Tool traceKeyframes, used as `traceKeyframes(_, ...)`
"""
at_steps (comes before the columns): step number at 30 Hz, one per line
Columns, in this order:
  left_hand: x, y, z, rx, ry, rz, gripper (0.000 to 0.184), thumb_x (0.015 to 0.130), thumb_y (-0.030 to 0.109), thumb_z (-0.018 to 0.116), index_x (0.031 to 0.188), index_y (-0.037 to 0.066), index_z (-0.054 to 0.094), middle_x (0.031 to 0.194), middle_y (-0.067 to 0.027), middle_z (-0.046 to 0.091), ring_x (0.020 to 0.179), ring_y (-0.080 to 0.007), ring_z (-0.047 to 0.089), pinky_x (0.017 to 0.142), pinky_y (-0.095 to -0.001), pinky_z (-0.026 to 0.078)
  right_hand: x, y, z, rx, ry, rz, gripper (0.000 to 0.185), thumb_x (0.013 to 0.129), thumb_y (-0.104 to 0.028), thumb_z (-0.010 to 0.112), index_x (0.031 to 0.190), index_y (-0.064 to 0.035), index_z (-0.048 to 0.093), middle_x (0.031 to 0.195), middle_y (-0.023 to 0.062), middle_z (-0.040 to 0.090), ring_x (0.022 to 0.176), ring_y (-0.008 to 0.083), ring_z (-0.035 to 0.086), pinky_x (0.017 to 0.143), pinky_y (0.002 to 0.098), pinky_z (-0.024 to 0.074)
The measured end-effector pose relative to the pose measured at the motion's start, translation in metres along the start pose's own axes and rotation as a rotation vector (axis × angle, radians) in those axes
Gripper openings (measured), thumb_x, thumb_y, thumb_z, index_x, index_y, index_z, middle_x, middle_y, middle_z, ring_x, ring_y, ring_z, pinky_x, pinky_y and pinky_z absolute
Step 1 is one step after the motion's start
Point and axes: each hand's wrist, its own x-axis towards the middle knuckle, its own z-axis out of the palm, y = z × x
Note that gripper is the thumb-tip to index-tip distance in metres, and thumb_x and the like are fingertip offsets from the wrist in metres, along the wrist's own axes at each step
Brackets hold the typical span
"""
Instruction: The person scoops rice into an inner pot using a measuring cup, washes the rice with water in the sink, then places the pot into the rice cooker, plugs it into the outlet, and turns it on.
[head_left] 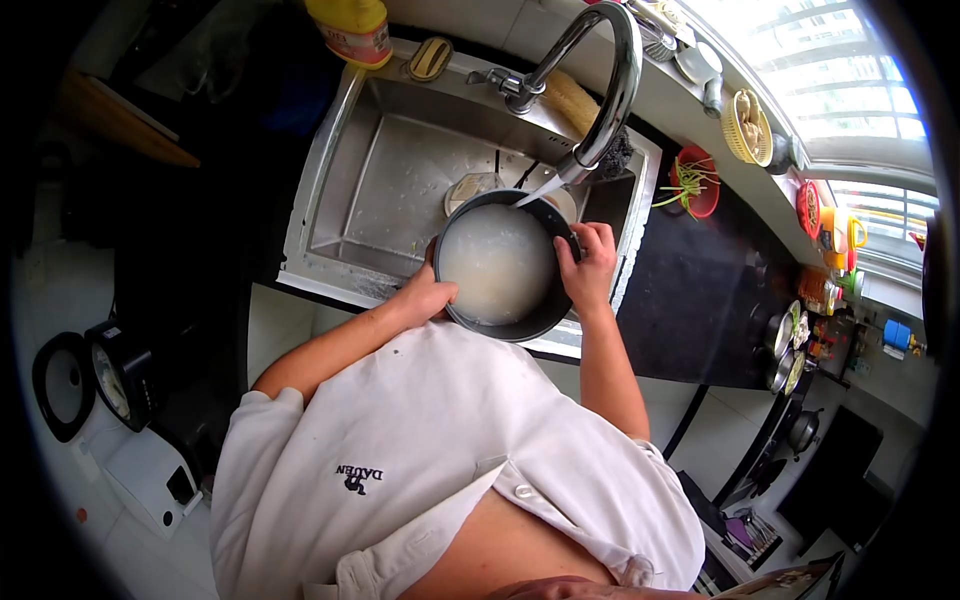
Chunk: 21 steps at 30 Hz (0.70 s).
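A dark round pot (pixel 553 318) with cloudy, whitish water (pixel 497 262) in it is held over the front of the steel sink. My left hand (pixel 428 296) grips its left rim, thumb over the edge and fingers hidden behind the wall. On the right side, my right hand (pixel 589 262) clasps the rim in the same way. Water runs from the tall chrome faucet (pixel 630 80) into the pot at its far edge. What lies under the cloudy water cannot be made out.
Behind the pot, a pale item (pixel 470 187) lies in the sink (pixel 345 190). A yellow bottle (pixel 352 35) and a sponge holder (pixel 430 58) stand at the back left. To the right are a red bowl with green stalks (pixel 695 182) and a yellow basket (pixel 747 128).
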Motion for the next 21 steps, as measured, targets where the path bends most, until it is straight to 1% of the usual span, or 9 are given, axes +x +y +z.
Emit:
traceKeyframes(2, 0.0, 0.001, 0.0, -0.007, -0.013, -0.02, 0.088, 0.069, -0.003, 0.051, 0.148, 0.004, 0.012, 0.127, -0.0185, 0.041, 0.11, -0.0264, 0.049, 0.073, -0.0316, 0.051, -0.003, 0.001, -0.007, -0.134, -0.01, 0.026, 0.028, 0.078, -0.016, 0.076, 0.099, -0.0011, 0.066, 0.087, 0.0143, 0.061, 0.072, 0.0296, 0.061, 0.065, 0.0384, 0.0501)
traceKeyframes(5, 0.0, 0.001, 0.0, -0.006, -0.019, -0.021, 0.089, 0.068, -0.003, 0.05, 0.148, 0.006, 0.012, 0.13, -0.0195, 0.039, 0.115, -0.0286, 0.048, 0.074, -0.0325, 0.053, -0.006, -0.001, -0.018, -0.161, -0.268, 0.34, 0.031, 0.081, -0.021, 0.073, 0.102, 0.0002, 0.064, 0.075, 0.0167, 0.064, 0.066, 0.0347, 0.063, 0.064, 0.0424, 0.0503)
traceKeyframes(8, -0.004, 0.009, 0.003, -0.036, -0.023, -0.029, 0.089, 0.068, -0.004, 0.049, 0.148, 0.007, 0.012, 0.132, -0.0199, 0.037, 0.118, -0.0306, 0.046, 0.073, -0.0366, 0.056, -0.016, 0.013, -0.015, -0.1, -0.275, 0.339, 0.029, 0.084, -0.021, 0.069, 0.102, 0.0008, 0.063, 0.068, 0.02, 0.064, 0.064, 0.0395, 0.063, 0.062, 0.045, 0.0495)
traceKeyframes(11, -0.004, 0.009, 0.005, -0.083, -0.006, -0.016, 0.088, 0.068, -0.004, 0.049, 0.148, 0.008, 0.015, 0.13, -0.0188, 0.04, 0.114, -0.0312, 0.05, 0.07, -0.0414, 0.058, -0.018, 0.024, -0.016, -0.078, -0.289, 0.258, 0.023, 0.086, -0.017, 0.066, 0.1, 0.001, 0.063, 0.075, 0.0238, 0.065, 0.07, 0.0419, 0.064, 0.063, 0.0458, 0.0492)
traceKeyframes(12, -0.002, 0.009, 0.006, -0.098, 0.004, -0.006, 0.087, 0.068, -0.004, 0.049, 0.148, 0.008, 0.016, 0.129, -0.0182, 0.041, 0.112, -0.0312, 0.052, 0.068, -0.0429, 0.058, -0.017, 0.024, -0.017, -0.057, -0.301, 0.269, 0.022, 0.085, -0.015, 0.065, 0.1, 0.0015, 0.063, 0.075, 0.024, 0.064, 0.07, 0.0417, 0.064, 0.063, 0.0451, 0.0493)
traceKeyframes(15, -0.011, 0.035, 0.013, -0.134, 0.04, -0.134, 0.068, 0.068, -0.005, 0.046, 0.135, 0.004, 0.036, 0.099, -0.0113, 0.055, 0.078, -0.0212, 0.062, 0.055, -0.034, 0.057, -0.014, 0.019, -0.026, 0.016, -0.326, 0.283, 0.022, 0.085, -0.01, 0.063, 0.103, 0.0029, 0.063, 0.075, 0.0245, 0.064, 0.071, 0.041, 0.065, 0.063, 0.0427, 0.0496)
traceKeyframes(18, -0.018, 0.056, 0.023, -0.139, 0.001, -0.177, 0.066, 0.068, -0.005, 0.045, 0.133, 0.002, 0.038, 0.104, -0.0135, 0.055, 0.084, -0.0256, 0.065, 0.061, -0.0436, 0.061, -0.009, 0.009, -0.042, 0.092, -0.306, 0.305, 0.03, 0.084, -0.007, 0.061, 0.112, 0.0037, 0.062, 0.077, 0.025, 0.064, 0.07, 0.0395, 0.065, 0.062, 0.0395, 0.0497)
traceKeyframes(20, -0.014, 0.063, 0.028, -0.139, -0.056, -0.215, 0.064, 0.068, -0.005, 0.045, 0.131, 0.001, 0.04, 0.104, -0.0141, 0.056, 0.085, -0.0277, 0.065, 0.063, -0.0463, 0.062, -0.006, 0.009, -0.055, 0.104, -0.294, 0.344, 0.036, 0.083, -0.006, 0.06, 0.119, 0.0035, 0.06, 0.078, 0.0251, 0.064, 0.069, 0.0381, 0.065, 0.062, 0.0372, 0.0494)
traceKeyframes(21, -0.012, 0.064, 0.03, -0.14, -0.085, -0.234, 0.063, 0.068, -0.005, 0.044, 0.13, 0.0, 0.04, 0.103, -0.0143, 0.056, 0.086, -0.0287, 0.066, 0.064, -0.0476, 0.062, -0.002, 0.008, -0.065, 0.029, -0.328, 0.354, 0.042, 0.082, -0.005, 0.06, 0.124, 0.0025, 0.058, 0.079, 0.0258, 0.063, 0.066, 0.0361, 0.065, 0.062, 0.0355, 0.0496)
